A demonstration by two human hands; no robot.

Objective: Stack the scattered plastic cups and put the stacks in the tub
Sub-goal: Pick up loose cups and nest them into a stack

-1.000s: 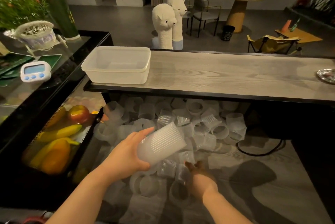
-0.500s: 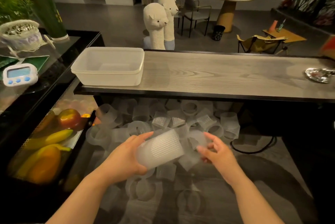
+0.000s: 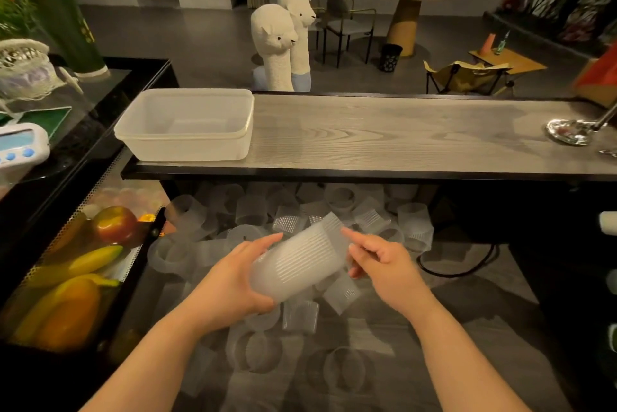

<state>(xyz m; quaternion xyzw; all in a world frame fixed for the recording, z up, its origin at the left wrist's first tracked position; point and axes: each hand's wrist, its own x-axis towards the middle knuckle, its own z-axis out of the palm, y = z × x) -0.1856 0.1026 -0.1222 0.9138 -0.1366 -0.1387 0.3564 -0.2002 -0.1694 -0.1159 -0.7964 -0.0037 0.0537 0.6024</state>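
Cups stack gripped in L hand, R fingers touching rim

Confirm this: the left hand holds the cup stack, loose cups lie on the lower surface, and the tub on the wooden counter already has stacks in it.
Not quite. In the head view the tub on the wooden counter is empty. The rest holds: the left hand grips the cup stack, and loose cups lie below.
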